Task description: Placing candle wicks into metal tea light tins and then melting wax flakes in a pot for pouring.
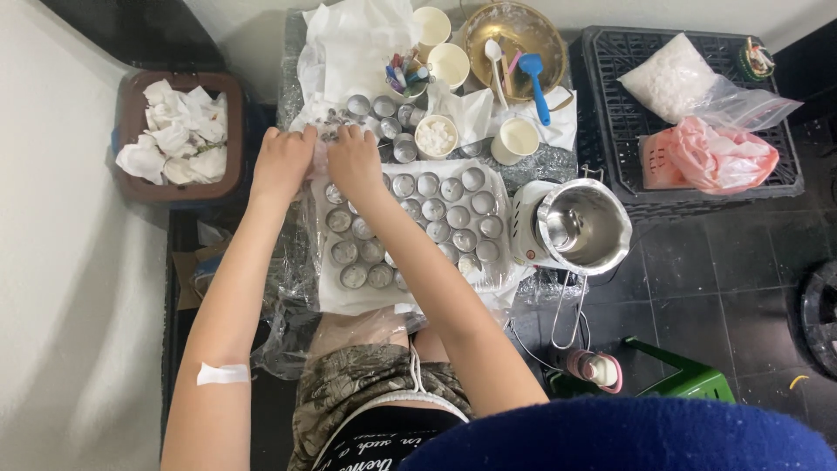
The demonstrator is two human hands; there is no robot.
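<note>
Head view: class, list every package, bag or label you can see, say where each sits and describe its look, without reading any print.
Clear plastic bag: on the black crate, top right; pillow-shaped, full of white granules.
Pink plastic bag: on the same crate, below the clear one; crumpled, translucent.
Clear plastic sheet: under the tin cups, near both hands; crinkled.
No signs or screens.

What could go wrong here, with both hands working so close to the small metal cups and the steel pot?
1. The right hand and its forearm lie across the small metal cups; a sideways move might knock some over.
2. The steel pot stands right beside the cups on its base; its handle and cord hang off the edge, so a snag could perhaps tip it.
3. The left hand presses loose plastic sheet, which may slip.
</note>
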